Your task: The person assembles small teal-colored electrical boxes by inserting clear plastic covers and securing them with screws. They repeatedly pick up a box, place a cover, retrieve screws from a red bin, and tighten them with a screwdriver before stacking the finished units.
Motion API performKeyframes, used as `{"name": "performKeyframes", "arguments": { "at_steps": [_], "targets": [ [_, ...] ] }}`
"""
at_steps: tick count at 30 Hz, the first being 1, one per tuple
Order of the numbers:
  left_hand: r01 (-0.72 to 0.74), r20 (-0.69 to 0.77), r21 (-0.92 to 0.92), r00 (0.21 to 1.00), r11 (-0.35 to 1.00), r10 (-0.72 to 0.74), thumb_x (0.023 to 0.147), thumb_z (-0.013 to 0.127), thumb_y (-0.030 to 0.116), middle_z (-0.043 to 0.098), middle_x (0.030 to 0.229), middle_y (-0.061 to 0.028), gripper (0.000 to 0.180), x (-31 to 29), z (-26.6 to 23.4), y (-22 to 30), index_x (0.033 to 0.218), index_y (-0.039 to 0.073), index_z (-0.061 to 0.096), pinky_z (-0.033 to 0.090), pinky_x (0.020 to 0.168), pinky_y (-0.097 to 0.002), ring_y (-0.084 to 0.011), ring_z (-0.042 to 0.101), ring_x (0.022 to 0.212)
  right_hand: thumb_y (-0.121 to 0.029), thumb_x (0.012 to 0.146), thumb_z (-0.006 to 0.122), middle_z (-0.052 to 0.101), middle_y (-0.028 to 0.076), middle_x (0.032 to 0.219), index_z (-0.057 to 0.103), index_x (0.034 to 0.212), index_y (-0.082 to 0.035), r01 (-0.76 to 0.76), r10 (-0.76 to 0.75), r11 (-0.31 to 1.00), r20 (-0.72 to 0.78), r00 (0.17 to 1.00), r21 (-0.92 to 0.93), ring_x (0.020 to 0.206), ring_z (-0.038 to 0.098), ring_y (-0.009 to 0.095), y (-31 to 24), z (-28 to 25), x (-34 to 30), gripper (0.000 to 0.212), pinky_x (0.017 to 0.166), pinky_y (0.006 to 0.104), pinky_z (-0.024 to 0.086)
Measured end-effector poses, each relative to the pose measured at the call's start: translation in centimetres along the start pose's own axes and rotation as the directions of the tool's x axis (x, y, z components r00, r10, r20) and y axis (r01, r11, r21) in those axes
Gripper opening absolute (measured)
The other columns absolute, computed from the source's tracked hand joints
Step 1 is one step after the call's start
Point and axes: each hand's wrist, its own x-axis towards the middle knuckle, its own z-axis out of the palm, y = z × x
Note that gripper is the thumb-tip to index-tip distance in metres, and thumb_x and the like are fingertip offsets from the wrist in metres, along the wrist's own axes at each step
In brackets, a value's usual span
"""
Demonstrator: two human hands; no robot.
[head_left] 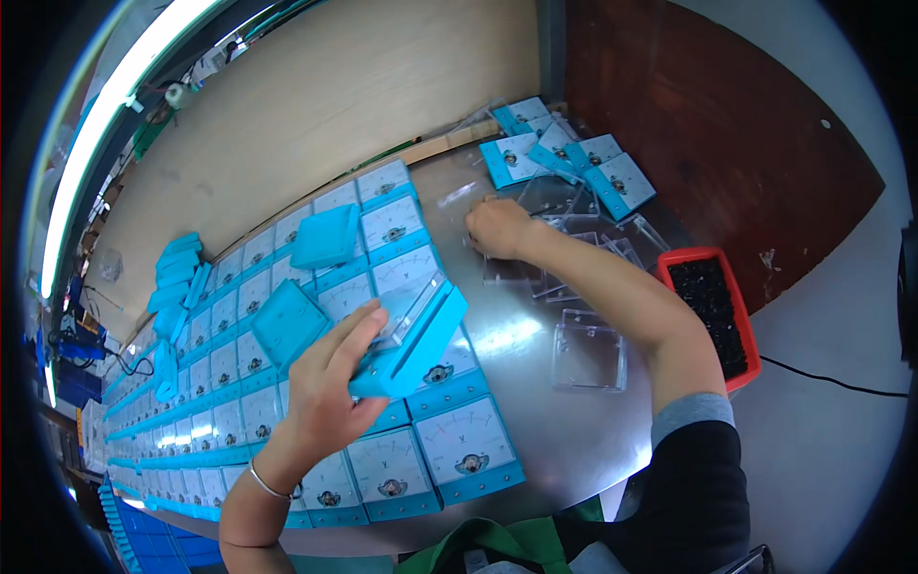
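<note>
My left hand grips a blue panel meter case with a clear plastic cover at its top, tilted above the rows of meters. The thumb lies along the near side and the fingers press on the cover. My right hand is farther off, low over the metal table beside loose clear covers. Its fingers are curled inward, and whatever they hold is hidden. Below my left hand stand many blue panel meters with white dials, set edge to edge.
Empty-looking blue cases lie on the meters, with more blue pieces at far left. Several meters are heaped at the far right. More clear covers lie on the table. A red bin of small black parts stands right.
</note>
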Motion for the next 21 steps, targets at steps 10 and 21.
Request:
{"name": "performKeyframes", "arguments": {
  "at_steps": [10, 21],
  "targets": [
    [-0.037, 0.168, 0.372, 0.985, 0.928, -0.029, 0.072, 0.07, 0.008, 0.053, 0.127, -0.02, 0.069, 13.8, 12.4, -9.5, 0.134, 0.008, 0.041, 0.05, 0.088, -0.0405, -0.0347, 0.057, 0.11, -0.014, 0.075, 0.065, 0.062, 0.018, 0.104, 0.07, 0.088, -0.004, -0.108, 0.107, 0.992, 0.015, 0.994, 0.071, 0.097, 0.062, 0.036, 5.0, -5.7, -7.3, 0.017, 0.08, 0.0439, 0.052],
    [0.273, 0.278, 0.586, 0.817, 0.763, -0.506, 0.086, 0.054, 0.02, 0.019, 0.152, -0.0218, 0.072, 18.5, 19.1, -15.3, 0.149, 0.015, 0.018, 0.016, 0.105, -0.0682, -0.0368, 0.018, 0.141, -0.01, 0.073, 0.064, 0.066, 0.018, 0.091, 0.067, 0.086, 0.0, -0.635, 0.604, 0.756, -0.202, 0.771, -0.16, 0.082, 0.068, 0.03, 12.3, -1.7, -10.1, 0.016, 0.068, 0.0389, 0.056]
  ]
}}
